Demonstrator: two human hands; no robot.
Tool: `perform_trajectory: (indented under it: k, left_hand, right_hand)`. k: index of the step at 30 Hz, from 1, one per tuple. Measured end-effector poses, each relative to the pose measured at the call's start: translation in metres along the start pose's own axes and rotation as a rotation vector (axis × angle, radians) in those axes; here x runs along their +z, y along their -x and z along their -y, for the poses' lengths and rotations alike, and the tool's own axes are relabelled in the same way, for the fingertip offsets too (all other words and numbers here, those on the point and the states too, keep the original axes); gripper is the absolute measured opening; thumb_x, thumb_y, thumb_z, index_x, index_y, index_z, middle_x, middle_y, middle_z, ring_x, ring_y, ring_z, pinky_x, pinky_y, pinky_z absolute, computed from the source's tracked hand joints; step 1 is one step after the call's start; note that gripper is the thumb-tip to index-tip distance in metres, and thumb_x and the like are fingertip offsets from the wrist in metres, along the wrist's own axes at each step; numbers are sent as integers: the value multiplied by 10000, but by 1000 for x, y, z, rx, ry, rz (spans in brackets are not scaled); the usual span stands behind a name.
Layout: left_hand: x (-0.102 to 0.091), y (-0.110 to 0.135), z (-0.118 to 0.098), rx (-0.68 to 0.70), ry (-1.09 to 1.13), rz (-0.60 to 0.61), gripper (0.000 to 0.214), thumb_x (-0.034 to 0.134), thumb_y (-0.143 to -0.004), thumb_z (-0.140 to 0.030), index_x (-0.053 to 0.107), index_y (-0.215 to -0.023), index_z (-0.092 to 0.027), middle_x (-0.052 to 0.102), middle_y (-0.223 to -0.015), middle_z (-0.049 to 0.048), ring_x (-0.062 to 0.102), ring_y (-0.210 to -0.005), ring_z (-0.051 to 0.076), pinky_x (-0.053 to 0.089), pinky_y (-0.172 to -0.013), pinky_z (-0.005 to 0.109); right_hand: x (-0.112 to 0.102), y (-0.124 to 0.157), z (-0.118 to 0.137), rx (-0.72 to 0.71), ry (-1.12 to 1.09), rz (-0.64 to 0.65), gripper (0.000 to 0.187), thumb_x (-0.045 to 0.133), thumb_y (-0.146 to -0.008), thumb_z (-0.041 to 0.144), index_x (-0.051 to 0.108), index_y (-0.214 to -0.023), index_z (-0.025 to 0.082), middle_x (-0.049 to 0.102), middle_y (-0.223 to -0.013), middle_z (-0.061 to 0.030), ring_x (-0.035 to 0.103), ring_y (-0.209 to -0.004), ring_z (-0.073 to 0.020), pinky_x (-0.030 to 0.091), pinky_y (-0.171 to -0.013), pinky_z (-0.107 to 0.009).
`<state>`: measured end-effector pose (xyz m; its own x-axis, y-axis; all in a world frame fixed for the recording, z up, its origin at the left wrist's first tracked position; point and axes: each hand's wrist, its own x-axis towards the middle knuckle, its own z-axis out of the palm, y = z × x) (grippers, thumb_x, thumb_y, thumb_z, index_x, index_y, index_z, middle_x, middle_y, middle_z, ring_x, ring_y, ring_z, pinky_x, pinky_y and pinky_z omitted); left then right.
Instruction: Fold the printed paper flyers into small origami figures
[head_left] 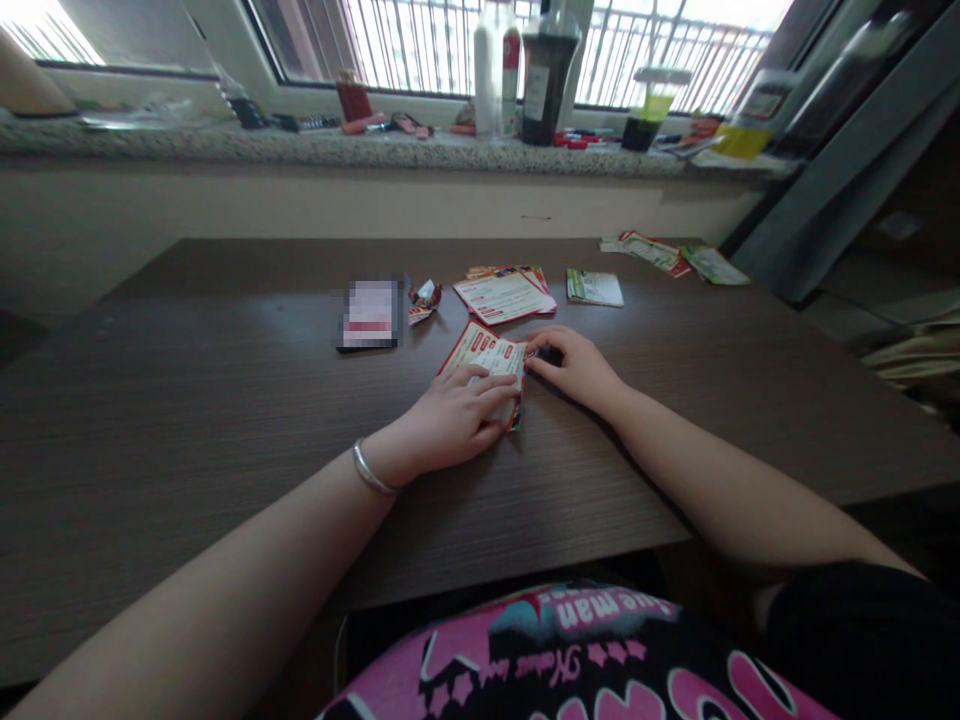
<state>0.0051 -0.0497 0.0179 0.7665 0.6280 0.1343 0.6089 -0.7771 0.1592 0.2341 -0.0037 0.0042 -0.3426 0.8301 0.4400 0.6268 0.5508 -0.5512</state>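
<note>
A red and white printed leaflet [480, 352] lies on the dark wooden table [187, 420] in front of me. My left hand [450, 420], with a silver bangle at the wrist, lies flat on its near half, fingers stretched out and pressing it down. My right hand [574, 368] rests at the leaflet's right edge with the fingers curled and pinched there; a small dark thing shows under the fingertips, too hidden to name.
Beyond the hands lie a phone [368, 315], a crumpled wrapper [424, 300], a stack of red leaflets [504, 295], a green leaflet [594, 288] and more papers [660, 252] at the far right. Bottles [496, 65] and cups stand on the stone windowsill [300, 148].
</note>
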Motion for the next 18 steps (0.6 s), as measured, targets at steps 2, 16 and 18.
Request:
perform_trajectory:
  k: [2, 16, 18]
  left_hand:
    - [2, -2, 1, 5, 22, 8, 466, 470, -920, -343, 482, -1363, -199, 479, -1442, 49, 377, -1319, 281, 301, -1117, 450]
    - [-7, -2, 0, -27, 44, 132, 465, 505, -896, -340, 491, -1353, -254, 396, -1503, 45, 250, -1422, 310, 136, -1159, 581]
    - [-5, -1, 1, -23, 40, 127, 452, 490, -906, -338, 490, -1354, -277, 372, -1518, 31, 234, -1428, 312, 143, -1150, 599]
  right_hand:
    - [1, 0, 0, 14, 38, -35, 125, 691, -795, 281, 680, -886, 196, 671, -1047, -88, 607, -1025, -218, 460, -950, -425]
    - [0, 0, -5, 53, 23, -30, 100, 707, -776, 261, 629, -779, 197, 660, -832, -32, 589, -792, -176, 476, -744, -327]
    - [-1, 1, -3, 44, 8, -39, 96, 709, -774, 248, 630, -769, 195, 657, -825, -31, 588, -784, -173, 480, -733, -321]
